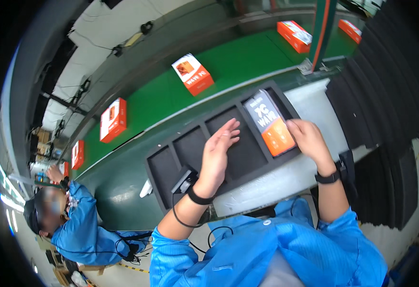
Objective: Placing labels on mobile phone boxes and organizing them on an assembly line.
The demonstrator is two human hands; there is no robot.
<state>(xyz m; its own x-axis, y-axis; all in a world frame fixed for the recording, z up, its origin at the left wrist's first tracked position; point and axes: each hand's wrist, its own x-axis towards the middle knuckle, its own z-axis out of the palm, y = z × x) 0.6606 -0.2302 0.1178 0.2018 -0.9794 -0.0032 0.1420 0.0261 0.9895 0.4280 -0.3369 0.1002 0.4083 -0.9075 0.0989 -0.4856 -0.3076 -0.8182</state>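
Observation:
A smartphone (272, 125) with a printed front in grey and orange lies in the right part of a black foam tray (252, 174) with several compartments. My right hand (308, 141) is at the phone's right edge, its fingers curled against that side; the fingertips are partly hidden. Over a middle compartment hovers my left hand (217, 155), palm turned toward the phone, fingers stretched out and holding nothing. Both wrists wear black bands. A small black device (184, 179) with a cable is strapped at my left wrist.
Beyond the tray runs a green conveyor belt (240, 62) carrying several orange-and-white boxes (192, 74). A green post (322, 36) rises at the belt's near edge. Tall stacks of black foam trays (381, 95) stand at right. A co-worker in blue (87, 232) sits at far left.

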